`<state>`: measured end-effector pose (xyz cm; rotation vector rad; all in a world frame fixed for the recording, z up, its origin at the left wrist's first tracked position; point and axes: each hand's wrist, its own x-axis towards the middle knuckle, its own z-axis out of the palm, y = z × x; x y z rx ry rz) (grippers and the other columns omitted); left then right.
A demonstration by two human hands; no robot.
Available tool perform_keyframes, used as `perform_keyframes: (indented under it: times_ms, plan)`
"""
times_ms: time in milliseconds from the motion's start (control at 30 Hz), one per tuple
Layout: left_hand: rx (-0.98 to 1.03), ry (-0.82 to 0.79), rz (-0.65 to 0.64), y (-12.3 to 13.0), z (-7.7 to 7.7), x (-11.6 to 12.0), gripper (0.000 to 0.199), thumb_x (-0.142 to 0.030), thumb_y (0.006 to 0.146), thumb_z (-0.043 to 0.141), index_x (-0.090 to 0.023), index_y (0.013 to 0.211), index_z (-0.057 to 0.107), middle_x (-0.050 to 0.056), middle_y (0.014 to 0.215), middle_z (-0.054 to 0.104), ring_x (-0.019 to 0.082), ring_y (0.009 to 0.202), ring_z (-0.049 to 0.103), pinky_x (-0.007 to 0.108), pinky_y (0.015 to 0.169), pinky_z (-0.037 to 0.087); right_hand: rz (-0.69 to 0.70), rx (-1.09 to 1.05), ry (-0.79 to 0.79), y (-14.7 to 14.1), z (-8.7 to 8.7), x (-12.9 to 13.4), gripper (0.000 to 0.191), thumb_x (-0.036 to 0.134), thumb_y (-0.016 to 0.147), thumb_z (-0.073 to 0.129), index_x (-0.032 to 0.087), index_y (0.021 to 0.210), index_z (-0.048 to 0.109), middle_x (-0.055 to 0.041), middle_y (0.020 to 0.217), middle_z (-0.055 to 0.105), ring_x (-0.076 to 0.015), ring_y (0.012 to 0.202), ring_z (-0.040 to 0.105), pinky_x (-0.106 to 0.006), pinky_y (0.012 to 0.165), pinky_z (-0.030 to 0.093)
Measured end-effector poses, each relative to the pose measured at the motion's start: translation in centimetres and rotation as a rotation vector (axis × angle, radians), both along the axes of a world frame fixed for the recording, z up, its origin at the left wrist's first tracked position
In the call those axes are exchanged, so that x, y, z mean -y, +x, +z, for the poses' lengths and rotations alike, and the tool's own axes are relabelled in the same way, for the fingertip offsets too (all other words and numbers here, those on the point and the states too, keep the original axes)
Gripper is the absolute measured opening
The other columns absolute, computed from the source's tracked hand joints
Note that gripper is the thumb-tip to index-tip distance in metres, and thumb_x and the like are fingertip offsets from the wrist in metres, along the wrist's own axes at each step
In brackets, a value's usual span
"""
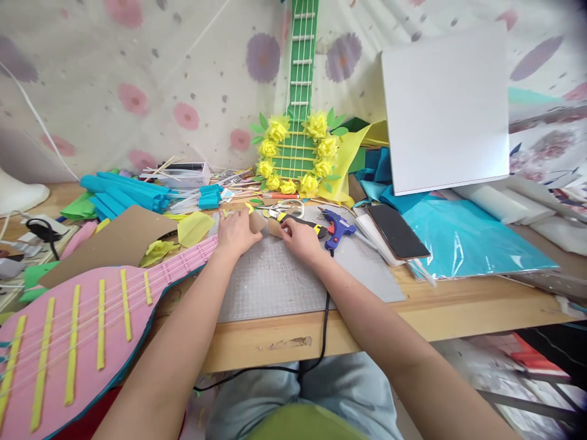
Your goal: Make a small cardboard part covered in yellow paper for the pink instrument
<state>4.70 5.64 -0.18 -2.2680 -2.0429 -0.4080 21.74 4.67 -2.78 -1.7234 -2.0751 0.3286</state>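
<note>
On the left, near side, lies a pink guitar-shaped piece point(87, 330) with yellow strips across its body; its neck points toward the left hand; behind it are a brown cardboard sheet point(119, 238) and, farther, blue crepe paper point(128, 192); a yellow paper piece point(197, 229) is just to the right of the sheet.

The left hand point(235, 233) is at the far part of the grey cutting mat point(275, 281); its fingers are bent forward and the thumb stands apart to the right, beside a small brown piece point(257, 221); I cannot tell if it is gripped or only touched.

A second brown piece point(274, 228) is between the hands, at the fingertips of the right hand point(300, 239); there the thumb and forefinger are curled close together, but the grip itself is too small to judge; a yellow and black tool point(318, 230) lies just behind this hand; farther stands a green guitar shape point(300, 162) with yellow flowers point(278, 129).

To the right are a blue glue gun point(340, 229) and a black phone point(398, 231); farther right is a blue packet point(477, 238), with a white panel point(447, 116) upright behind.
</note>
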Motion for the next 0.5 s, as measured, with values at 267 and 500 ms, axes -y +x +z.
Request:
perform_keyframes:
  times_ms: [267, 500]
  plan:
    - [0.457, -0.129, 0.049, 2.3, 0.7, 1.2, 0.066, -0.045, 0.067, 0.06, -0.021, 0.127, 0.041, 0.007, 0.114, 0.061, 0.023, 0.097, 0.06, 0.03, 0.077, 0.043, 0.121, -0.747, -0.041, 0.8, -1.7, -0.6, 0.031, 0.019, 0.073, 0.046, 0.021, 0.104, 0.05, -0.0038, 0.09, 0.061, -0.016, 0.078, 0.059, -0.031, 0.07, 0.046]
    - [0.345, -0.271, 0.049, 3.9, 0.7, 2.4, 0.063, -0.044, 0.068, 0.058, -0.017, 0.124, 0.045, 0.012, 0.118, 0.058, 0.026, 0.099, 0.058, 0.032, 0.074, 0.042, 0.464, -1.117, -0.334, 0.9, -2.3, -0.1, 0.048, 0.018, 0.062, 0.06, 0.023, 0.107, 0.045, -0.0007, 0.087, 0.059, -0.0143, 0.078, 0.058, -0.031, 0.074, 0.049]
